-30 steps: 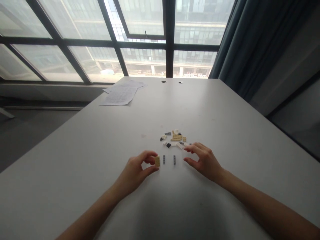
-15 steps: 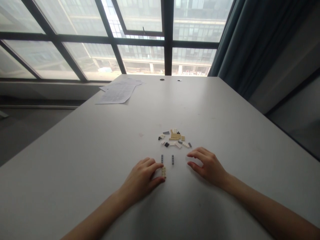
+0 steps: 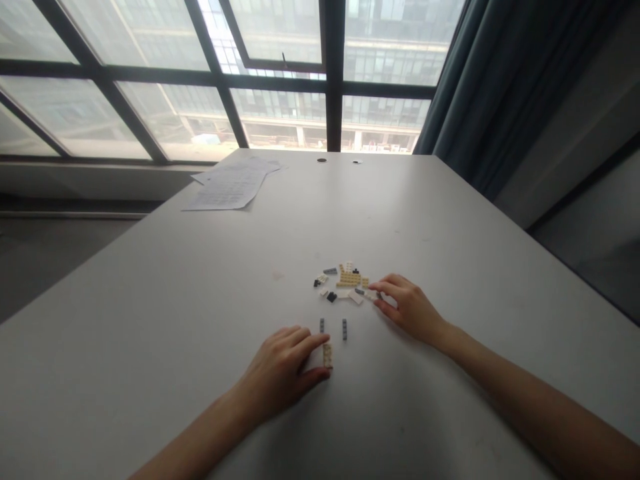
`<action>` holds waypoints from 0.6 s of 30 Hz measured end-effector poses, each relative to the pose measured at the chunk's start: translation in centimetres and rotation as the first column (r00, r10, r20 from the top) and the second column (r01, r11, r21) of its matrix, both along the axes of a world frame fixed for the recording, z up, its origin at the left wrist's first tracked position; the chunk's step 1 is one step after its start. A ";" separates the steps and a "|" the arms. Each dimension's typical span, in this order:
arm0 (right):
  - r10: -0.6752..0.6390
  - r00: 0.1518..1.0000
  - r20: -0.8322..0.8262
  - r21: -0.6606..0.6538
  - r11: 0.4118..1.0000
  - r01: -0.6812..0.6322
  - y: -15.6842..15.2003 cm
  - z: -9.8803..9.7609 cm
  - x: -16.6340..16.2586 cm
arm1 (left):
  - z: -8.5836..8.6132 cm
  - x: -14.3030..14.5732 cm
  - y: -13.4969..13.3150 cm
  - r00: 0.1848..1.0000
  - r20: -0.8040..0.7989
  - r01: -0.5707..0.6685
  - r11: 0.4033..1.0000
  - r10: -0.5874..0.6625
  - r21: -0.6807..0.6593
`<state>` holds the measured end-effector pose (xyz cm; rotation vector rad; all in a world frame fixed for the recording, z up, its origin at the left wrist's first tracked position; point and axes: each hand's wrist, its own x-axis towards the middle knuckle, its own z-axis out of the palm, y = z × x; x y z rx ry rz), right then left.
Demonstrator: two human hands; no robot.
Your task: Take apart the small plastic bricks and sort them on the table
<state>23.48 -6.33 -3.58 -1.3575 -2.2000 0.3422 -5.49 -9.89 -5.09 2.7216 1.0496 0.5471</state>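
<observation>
My left hand (image 3: 284, 368) rests on the white table (image 3: 165, 320), index finger and thumb pinched on a small tan brick (image 3: 327, 355) that lies on the tabletop. Just beyond it stand two thin grey bricks (image 3: 333, 327), side by side. My right hand (image 3: 407, 308) reaches into the right edge of a small pile of tan, white, grey and black bricks (image 3: 345, 283); its fingertips are pressed together on a small piece there that I cannot make out.
Printed paper sheets (image 3: 227, 187) lie at the far left of the table near the window. Two small round cable holes (image 3: 321, 160) sit at the far edge. A dark curtain (image 3: 480, 100) hangs at the right.
My left hand came down and set the tan brick on the table below the left grey brick. My right hand drew back, then reached forward into the pile.
</observation>
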 end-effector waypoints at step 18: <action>-0.111 0.958 0.265 -0.110 0.983 0.144 2.7 0.5 -3.7 | -0.3 -0.1 -0.3 0.998 0.061 0.008 0.999 -0.006 -0.037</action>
